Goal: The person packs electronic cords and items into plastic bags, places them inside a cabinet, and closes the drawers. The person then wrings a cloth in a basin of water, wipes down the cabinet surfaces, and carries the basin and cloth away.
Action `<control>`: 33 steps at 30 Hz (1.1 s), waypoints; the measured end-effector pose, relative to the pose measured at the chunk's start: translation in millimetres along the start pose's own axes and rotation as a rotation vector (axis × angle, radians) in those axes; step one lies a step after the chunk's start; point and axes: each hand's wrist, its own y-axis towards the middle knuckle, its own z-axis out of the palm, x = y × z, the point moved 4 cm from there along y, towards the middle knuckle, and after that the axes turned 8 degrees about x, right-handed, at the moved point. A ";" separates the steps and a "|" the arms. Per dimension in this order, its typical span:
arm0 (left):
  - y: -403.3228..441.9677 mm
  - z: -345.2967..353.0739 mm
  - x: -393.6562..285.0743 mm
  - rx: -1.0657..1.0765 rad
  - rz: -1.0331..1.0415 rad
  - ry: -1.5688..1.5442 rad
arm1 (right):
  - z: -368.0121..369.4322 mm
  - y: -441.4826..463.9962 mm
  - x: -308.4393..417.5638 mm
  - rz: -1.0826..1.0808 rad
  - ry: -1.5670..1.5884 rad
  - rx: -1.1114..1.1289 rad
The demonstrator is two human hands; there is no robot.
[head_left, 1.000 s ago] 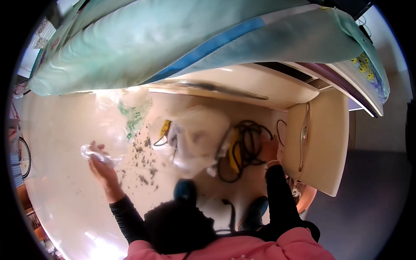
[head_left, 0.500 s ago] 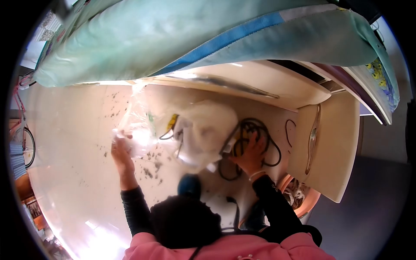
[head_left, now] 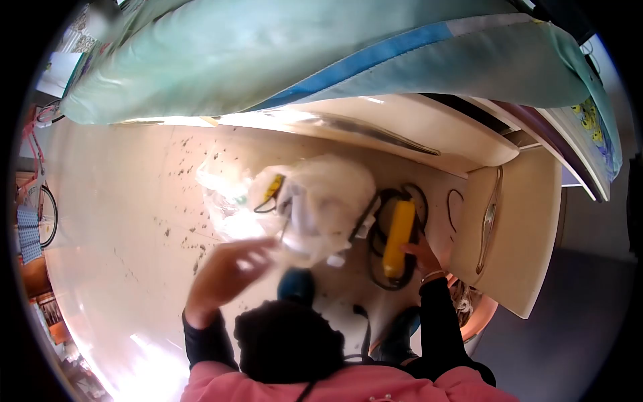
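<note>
My right hand (head_left: 423, 256) grips the side of a long yellow block (head_left: 400, 238), which lies tilted over a coil of black cable (head_left: 375, 264). My left hand (head_left: 231, 271) is blurred by motion, its fingers stretched towards the lower edge of a bulky white bag (head_left: 335, 194); whether it touches the bag I cannot tell. A small yellow piece with a dark cord (head_left: 272, 186) rests at the bag's left side. Crumpled clear plastic (head_left: 224, 201) lies just left of that bag, on the pale floor (head_left: 120, 221).
A cream drawer front (head_left: 516, 221) with a metal handle juts out on the right. Ahead stands the bed frame (head_left: 402, 124) under a pale green cover (head_left: 201, 53). An orange basin (head_left: 479, 318) sits near my right arm. Dark crumbs (head_left: 194, 221) are scattered on the floor.
My left hand has let go of the clear plastic and moved right and nearer to me. My right hand, earlier down on the cable coil, has the yellow block raised over it.
</note>
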 end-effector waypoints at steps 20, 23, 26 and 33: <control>138.1 209.9 103.4 0.465 0.484 0.737 | -3.6 -37.1 0.4 -0.172 0.200 0.007; 155.9 221.2 124.0 0.353 0.263 0.193 | -6.9 -26.4 -6.3 -0.067 0.070 -0.036; 177.6 243.6 139.0 0.355 0.229 0.210 | 7.1 -13.5 -7.6 0.011 -0.022 -0.045; 187.1 232.0 112.2 0.172 0.416 -0.141 | 5.4 19.9 -33.7 0.027 -0.485 0.110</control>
